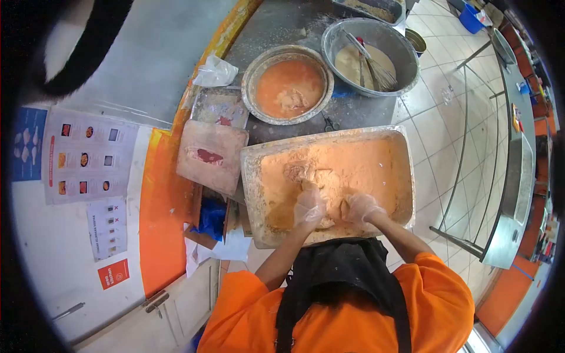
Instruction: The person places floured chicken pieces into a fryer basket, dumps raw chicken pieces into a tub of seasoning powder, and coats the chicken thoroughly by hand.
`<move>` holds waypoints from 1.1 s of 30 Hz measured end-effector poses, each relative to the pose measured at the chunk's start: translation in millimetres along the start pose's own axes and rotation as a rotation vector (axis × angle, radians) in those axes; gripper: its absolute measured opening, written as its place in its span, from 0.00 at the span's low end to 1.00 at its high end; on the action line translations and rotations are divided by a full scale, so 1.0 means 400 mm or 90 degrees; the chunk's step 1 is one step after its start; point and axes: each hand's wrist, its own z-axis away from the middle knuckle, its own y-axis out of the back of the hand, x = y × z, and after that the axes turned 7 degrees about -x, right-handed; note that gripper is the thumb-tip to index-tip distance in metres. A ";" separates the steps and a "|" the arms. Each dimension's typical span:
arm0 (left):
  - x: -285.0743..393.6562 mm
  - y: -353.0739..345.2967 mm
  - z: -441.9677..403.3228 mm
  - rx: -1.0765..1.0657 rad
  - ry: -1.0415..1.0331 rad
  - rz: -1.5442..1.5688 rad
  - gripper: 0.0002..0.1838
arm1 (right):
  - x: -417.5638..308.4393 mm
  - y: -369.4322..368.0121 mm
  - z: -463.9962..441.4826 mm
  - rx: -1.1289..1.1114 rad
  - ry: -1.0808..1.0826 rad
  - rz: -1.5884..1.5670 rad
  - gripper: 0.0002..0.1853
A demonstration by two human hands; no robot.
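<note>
A large, pale rectangular tub [250, 194] holds a bed of orange-tinted flour [365, 162]. Both of my hands are down in it, in clear plastic gloves. My left hand [310, 206] has its fingers curled in at a flour-coated piece of food [325, 178]; a darker, lumpy piece [295, 171] lies just beyond the fingertips. My right hand [361, 208] is closed at another floured lump [344, 207], close to the near wall. Flour partly hides the fingertips and the pieces, whose kind I cannot make out.
Behind the tub stand a round metal bowl [248, 100] of orange liquid and a grey basin [409, 73] with creamy batter and a whisk [381, 75]. Scissors [331, 122] lie between them. A floury container lid [206, 138] and a plastic bag [215, 72] are at left.
</note>
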 end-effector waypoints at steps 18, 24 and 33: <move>0.017 -0.038 0.009 0.119 -0.215 0.287 0.17 | -0.069 0.046 -0.024 0.406 -0.056 -0.216 0.15; 0.071 0.017 0.016 0.111 -0.030 0.336 0.12 | -0.098 0.120 0.029 0.344 0.026 -0.173 0.15; 0.099 0.426 -0.269 0.567 -0.212 0.165 0.11 | -0.171 0.590 -0.136 0.622 0.099 -0.238 0.21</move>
